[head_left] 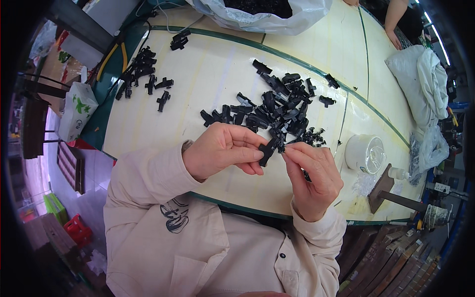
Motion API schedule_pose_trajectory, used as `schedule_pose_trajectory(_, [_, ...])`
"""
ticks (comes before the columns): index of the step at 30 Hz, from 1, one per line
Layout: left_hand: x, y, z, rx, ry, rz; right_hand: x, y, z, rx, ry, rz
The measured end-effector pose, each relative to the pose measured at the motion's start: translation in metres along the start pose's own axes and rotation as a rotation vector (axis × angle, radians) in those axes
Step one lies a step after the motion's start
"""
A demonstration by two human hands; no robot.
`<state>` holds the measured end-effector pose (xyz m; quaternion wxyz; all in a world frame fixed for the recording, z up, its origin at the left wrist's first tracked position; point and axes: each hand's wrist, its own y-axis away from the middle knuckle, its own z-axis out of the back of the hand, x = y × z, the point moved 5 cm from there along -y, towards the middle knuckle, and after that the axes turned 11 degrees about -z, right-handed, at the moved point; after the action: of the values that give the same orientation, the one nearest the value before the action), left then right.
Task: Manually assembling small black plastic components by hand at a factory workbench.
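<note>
Black plastic part [267, 153], over cream table [208, 69].
Left hand [222, 150] clamped on part; right hand [314, 174], fingertips together beside it, contents unclear; hands angled inward. White packet [75, 118]: green leaf print.

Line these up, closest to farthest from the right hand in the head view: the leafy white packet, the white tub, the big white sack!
1. White tub, just right of the right hand.
2. Big white sack, farther up on the right.
3. Leafy white packet, way over at the left.
</note>
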<state>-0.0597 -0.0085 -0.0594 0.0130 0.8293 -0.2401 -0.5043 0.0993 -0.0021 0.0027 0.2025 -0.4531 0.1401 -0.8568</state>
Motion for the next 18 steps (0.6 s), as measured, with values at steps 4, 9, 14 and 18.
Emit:
schedule_pose_trajectory(4, [-0.0002,0.0,0.0003,0.002,-0.014,-0.01,-0.0004,-0.0005,-0.001,0.008,0.001,-0.001])
schedule_pose_trajectory(9, [-0.0011,0.0006,-0.0017,0.027,-0.011,-0.048,-0.001,-0.0008,-0.0004,0.038,-0.016,-0.013])
schedule_pose_trajectory(14, [-0.0036,0.0036,-0.0044,-0.006,-0.051,-0.14,-0.0015,-0.0005,-0.0028,0.089,0.009,0.019])
schedule_pose_trajectory(18, [-0.0036,0.0043,-0.0033,-0.011,-0.075,-0.157,-0.0024,0.0,-0.0053,0.109,0.011,0.046])
